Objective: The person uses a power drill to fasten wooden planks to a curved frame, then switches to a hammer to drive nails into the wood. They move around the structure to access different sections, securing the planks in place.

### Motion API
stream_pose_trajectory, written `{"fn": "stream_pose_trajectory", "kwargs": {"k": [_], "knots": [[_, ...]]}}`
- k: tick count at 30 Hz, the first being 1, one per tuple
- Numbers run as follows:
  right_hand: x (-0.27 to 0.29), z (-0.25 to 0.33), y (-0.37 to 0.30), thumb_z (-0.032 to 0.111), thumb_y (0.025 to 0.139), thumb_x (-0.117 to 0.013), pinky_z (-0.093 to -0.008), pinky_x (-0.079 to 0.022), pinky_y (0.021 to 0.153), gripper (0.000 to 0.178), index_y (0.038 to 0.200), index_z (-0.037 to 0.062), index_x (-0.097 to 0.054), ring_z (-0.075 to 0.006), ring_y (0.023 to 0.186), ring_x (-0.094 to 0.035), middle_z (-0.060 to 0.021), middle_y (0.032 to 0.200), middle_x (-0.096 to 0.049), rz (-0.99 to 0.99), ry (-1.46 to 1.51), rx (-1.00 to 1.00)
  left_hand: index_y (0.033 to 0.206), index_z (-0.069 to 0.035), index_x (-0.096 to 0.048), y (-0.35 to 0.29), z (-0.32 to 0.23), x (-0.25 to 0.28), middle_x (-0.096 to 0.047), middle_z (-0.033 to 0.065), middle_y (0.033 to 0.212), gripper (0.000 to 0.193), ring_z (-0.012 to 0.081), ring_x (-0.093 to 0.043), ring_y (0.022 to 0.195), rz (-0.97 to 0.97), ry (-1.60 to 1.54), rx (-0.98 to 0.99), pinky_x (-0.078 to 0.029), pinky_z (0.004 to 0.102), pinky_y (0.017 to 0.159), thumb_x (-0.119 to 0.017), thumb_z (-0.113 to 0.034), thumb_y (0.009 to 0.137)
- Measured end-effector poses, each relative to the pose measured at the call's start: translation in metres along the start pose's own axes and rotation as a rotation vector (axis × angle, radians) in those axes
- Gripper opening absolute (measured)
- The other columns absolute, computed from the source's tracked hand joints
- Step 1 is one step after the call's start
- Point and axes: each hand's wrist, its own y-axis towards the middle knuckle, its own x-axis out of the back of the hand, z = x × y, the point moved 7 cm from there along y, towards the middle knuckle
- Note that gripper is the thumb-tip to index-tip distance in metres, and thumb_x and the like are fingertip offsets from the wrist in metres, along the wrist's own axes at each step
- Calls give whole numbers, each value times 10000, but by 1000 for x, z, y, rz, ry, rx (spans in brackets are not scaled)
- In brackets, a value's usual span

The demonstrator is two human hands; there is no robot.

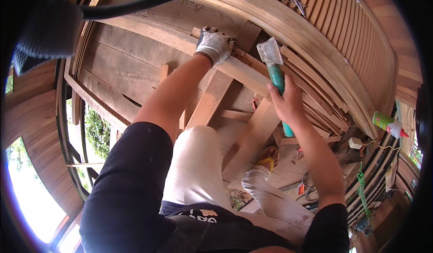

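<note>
My left hand (pixel 215 45) wears a whitish-grey work glove. Its fingers curl down over a curved wooden beam (pixel 243 75) that crosses in front of me; whether something small is pinched beneath them is hidden. Bare and closed, my right hand (pixel 287 102) grips a tool with a teal handle (pixel 275 76) and a flat, widening grey head. This head points up and away, raised to the right of my left hand. A ribbed board (pixel 211 99) runs under the beam toward my knee.
Several long nails (pixel 293 4) lie on a slatted wooden panel (pixel 347 32) at the far right. Thin wood strips (pixel 311 84) are stacked beside my right hand. A green-and-white bottle with a red nozzle (pixel 389 124) and a green cord (pixel 361 185) are at the right. A sandaled foot (pixel 269 158) rests below.
</note>
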Motion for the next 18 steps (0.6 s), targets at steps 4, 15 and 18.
{"fn": "stream_pose_trajectory", "kwargs": {"k": [4, 15, 18], "knots": [[-56, 11, 8, 346, 1009, -606, -597, -513, 731, 356, 1111, 23, -500, -520, 851, -669, -288, 823, -685, -72, 72, -20, 1287, -277, -713, 6, 5, -9, -712, 56, 1279, 438, 298, -569, 1298, 58, -6, 18, -321, 523, 1150, -375, -404, 1038], [-94, 3, 5, 349, 1012, -596, -583, -529, 789, 379, 1082, -4, -476, -504, 871, -677, -298, 849, -686, -158, -123, -137, 1234, -128, -736, 11, 14, -1, -723, 135, 1254, 549, 341, -628, 1244, 28, -70, 7, -383, 539, 1093, -350, -465, 1039], [-90, 11, 1, 337, 1005, -614, -566, -525, 777, 370, 1066, -8, -494, -496, 861, -679, -290, 856, -687, -172, -34, -132, 1174, -85, -754, 14, 16, -8, -746, 153, 1185, 585, 348, -682, 1158, 89, -112, -2, -402, 546, 1070, -339, -476, 1041]]}}
